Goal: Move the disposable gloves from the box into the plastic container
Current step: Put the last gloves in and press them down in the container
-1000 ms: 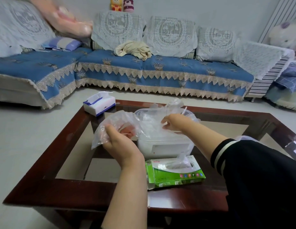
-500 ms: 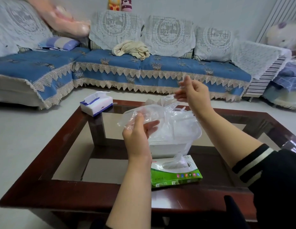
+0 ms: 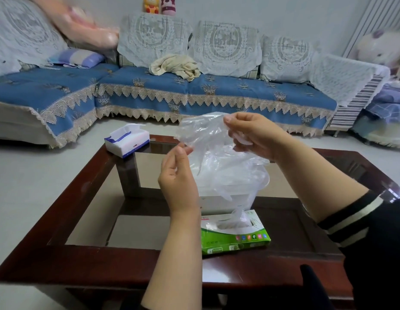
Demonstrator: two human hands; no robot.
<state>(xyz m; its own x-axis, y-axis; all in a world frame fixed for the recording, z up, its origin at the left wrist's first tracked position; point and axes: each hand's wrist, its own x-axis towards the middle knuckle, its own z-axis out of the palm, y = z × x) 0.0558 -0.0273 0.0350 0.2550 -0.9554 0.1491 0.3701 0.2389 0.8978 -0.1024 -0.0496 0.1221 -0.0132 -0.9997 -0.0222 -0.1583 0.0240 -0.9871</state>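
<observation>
Up went our right hand (image 3: 252, 133), pinching the glove (image 3: 203, 135) above the tub (image 3: 228, 198); our left hand (image 3: 179, 175) pinches its edge. It might float past, being so light.

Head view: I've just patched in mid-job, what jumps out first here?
A clear glove stretched in the air between both hands, the right hand pinching its top and the left hand its lower edge, above the white container at table centre. Just in front lies the green glove box, another glove poking from its slot. A tissue box sits at the far-left corner of the table, before a blue sofa.
</observation>
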